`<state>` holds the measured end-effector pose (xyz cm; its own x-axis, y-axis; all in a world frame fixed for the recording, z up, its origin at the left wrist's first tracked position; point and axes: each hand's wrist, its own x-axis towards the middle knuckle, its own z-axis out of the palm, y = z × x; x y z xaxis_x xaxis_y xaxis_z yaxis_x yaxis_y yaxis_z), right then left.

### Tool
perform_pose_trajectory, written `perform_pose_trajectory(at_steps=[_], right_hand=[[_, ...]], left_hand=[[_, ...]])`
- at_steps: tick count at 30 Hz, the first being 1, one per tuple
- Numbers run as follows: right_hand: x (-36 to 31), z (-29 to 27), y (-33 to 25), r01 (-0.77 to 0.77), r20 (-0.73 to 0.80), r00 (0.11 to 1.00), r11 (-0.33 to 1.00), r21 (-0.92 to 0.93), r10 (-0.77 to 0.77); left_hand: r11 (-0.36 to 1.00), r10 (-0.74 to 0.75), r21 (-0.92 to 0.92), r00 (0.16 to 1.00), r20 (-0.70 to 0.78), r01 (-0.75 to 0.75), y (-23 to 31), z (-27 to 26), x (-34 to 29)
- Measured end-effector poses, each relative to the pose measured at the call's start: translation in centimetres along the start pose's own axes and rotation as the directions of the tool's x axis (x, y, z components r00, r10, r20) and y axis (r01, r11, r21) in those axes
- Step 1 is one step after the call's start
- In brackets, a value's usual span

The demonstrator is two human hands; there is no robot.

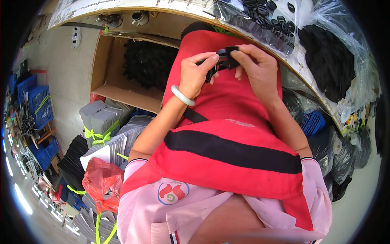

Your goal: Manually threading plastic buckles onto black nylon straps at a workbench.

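My left hand (197,73) and my right hand (256,67) meet in front of me over a red apron (227,134) with a black stripe. Together they pinch a small black plastic buckle part (222,61) held between the fingertips of both hands. A pale bangle (183,96) sits on my left wrist. Part of the black piece is hidden by my fingers.
A curved worktable edge (308,77) runs along the upper right, carrying clear bags of black parts (331,61) and loose black buckles (264,20). A cardboard box (118,87) of black pieces sits at upper left. Tied grey bundles (103,122), a red plastic bag (101,179) and blue crates (36,105) stand left.
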<state>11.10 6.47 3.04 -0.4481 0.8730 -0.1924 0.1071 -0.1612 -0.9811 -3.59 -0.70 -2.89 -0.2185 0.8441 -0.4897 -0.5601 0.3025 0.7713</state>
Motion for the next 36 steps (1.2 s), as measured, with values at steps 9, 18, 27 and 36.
perform_pose_trajectory(at_steps=[9, 18, 27, 36], right_hand=[[-0.2, -1.4, 2.1, -0.449, 0.158, 0.886, 0.892, 0.056, 0.436], [-0.2, -1.0, 3.2, -0.403, 0.182, 0.906, 0.909, 0.105, 0.381], [-0.3, -0.9, 3.5, -0.346, 0.187, 0.933, 0.910, 0.228, 0.308], [-1.6, -0.9, 1.4, -0.366, 0.340, 0.890, 0.921, 0.135, 0.304]], left_hand=[[0.899, 0.359, 0.255, 0.932, 0.039, -0.357, -0.3, 0.5, -0.9], [0.859, 0.310, 0.366, 0.932, 0.187, -0.359, 0.4, -1.2, -0.2], [0.866, 0.340, 0.320, 0.922, 0.188, -0.384, 0.8, -1.3, -1.1], [0.835, 0.422, 0.289, 0.882, 0.210, -0.468, 1.1, -1.2, -2.2]])
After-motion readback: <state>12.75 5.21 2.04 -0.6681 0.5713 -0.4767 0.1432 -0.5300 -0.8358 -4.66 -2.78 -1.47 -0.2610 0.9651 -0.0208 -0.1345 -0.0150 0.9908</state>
